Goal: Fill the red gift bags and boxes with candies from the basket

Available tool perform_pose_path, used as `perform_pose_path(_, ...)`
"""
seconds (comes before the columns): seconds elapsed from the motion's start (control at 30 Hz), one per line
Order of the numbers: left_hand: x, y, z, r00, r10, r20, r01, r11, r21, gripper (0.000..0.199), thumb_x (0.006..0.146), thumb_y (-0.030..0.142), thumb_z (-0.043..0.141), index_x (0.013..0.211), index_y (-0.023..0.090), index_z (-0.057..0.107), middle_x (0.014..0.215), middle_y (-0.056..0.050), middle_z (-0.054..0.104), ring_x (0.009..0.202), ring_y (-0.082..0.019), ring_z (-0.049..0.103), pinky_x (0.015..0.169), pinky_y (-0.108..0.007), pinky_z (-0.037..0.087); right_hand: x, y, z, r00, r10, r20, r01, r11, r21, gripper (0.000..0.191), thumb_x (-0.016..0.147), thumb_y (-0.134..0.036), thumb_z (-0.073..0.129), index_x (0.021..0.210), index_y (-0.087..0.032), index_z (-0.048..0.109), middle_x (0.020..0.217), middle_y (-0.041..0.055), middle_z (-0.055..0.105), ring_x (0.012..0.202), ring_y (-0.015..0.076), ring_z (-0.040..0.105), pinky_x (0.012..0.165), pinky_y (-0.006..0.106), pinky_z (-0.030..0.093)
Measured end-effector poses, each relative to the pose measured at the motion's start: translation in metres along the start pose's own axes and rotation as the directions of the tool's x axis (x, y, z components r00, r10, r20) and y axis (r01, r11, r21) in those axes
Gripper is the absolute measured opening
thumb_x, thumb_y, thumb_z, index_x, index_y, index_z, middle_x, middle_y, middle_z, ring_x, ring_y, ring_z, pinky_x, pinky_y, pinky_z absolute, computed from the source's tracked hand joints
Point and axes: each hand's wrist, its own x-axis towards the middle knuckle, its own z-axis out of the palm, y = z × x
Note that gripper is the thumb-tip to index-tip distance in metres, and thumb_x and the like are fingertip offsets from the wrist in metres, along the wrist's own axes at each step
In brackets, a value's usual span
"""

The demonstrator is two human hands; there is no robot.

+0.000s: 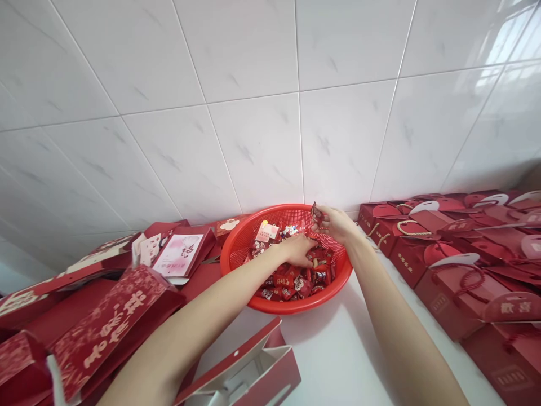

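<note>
A red plastic basket [291,307] with perforated sides stands against the tiled wall. Inside it lie many red-wrapped candies [284,280] and a pale pink packet [267,232]. My left hand [299,250] reaches down into the candies, its fingers curled among them; what they grip, if anything, is hidden. Over the basket's right rim, my right hand [332,224] pinches a dark red wrapped candy [316,213] between thumb and fingers. In front of the basket an open red gift box [253,372] with a white inside stands on the white surface.
At the left, red paper gift bags [114,332] lie close together, with pink-and-white cards [178,255] on top. Rows of closed red gift boxes [456,293] with rope handles fill the right side. A white tiled wall [257,152] rises behind everything.
</note>
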Motion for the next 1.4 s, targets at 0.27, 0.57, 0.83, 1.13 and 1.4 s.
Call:
perform_pose_path(0.27, -0.004, -0.004, -0.004, 0.993, -0.1, 0.069, 0.111, 0.978, -0.178, 0.021, 0.07, 0.036, 0.072, 0.069, 0.019, 0.06, 0.064, -0.002, 0.059, 0.061, -0.02, 0.055, 0.054, -0.03, 0.035, 0.002, 0.003, -0.003, 0.995, -0.087, 0.052, 0.083, 0.994, 0.076, 0.026, 0.062, -0.026, 0.083, 0.071, -0.016, 0.061, 0.062, -0.0034, 0.057, 0.05, 0.0074, 0.054, 0.054, 0.02, 0.049)
perform_pose_path(0.57, -0.019, -0.028, -0.023, 0.916, -0.309, -0.256, 0.057, 0.733, -0.678, 0.041, 0.079, 0.057, 0.059, 0.069, 0.017, 0.058, 0.062, 0.002, 0.055, 0.062, -0.015, 0.049, 0.061, -0.027, 0.035, 0.002, 0.001, -0.006, 0.995, -0.091, -0.039, 0.095, 0.989, 0.116, 0.012, 0.069, -0.021, 0.074, 0.074, -0.018, 0.063, 0.064, -0.0016, 0.062, 0.056, 0.0097, 0.057, 0.056, 0.021, 0.05)
perform_pose_path(0.83, -0.022, -0.024, -0.028, 0.875, -0.293, -0.386, -0.2, 0.508, -0.838, 0.056, 0.073, 0.069, 0.064, 0.079, 0.014, 0.063, 0.074, -0.001, 0.064, 0.07, -0.015, 0.057, 0.07, -0.028, 0.044, -0.005, 0.001, -0.003, 0.988, -0.066, 0.14, 0.051, 0.993, 0.105, 0.016, 0.068, -0.024, 0.078, 0.079, -0.019, 0.067, 0.078, 0.0001, 0.068, 0.076, 0.0136, 0.063, 0.072, 0.028, 0.056)
perform_pose_path(1.13, -0.02, -0.021, -0.016, 0.975, -0.146, -0.165, -0.012, 0.711, -0.703, 0.035, 0.086, 0.049, 0.058, 0.083, 0.016, 0.069, 0.075, -0.003, 0.072, 0.078, -0.02, 0.067, 0.074, -0.029, 0.048, -0.003, 0.002, -0.001, 0.997, -0.075, -0.017, 0.076, 0.993, 0.088, 0.009, 0.074, -0.019, 0.072, 0.075, -0.017, 0.064, 0.074, 0.0018, 0.067, 0.07, 0.0137, 0.062, 0.063, 0.028, 0.059)
perform_pose_path(1.4, -0.017, 0.008, -0.005, 0.984, 0.053, 0.169, 0.007, 0.942, -0.334, 0.088, 0.064, 0.048, 0.083, 0.142, 0.022, 0.053, 0.138, -0.009, 0.061, 0.12, -0.029, 0.06, 0.096, -0.032, 0.045, -0.005, -0.002, 0.003, 0.989, -0.078, -0.129, 0.094, 0.989, 0.117, 0.014, 0.082, -0.016, 0.064, 0.069, -0.018, 0.06, 0.066, 0.0001, 0.063, 0.061, 0.013, 0.06, 0.053, 0.027, 0.059)
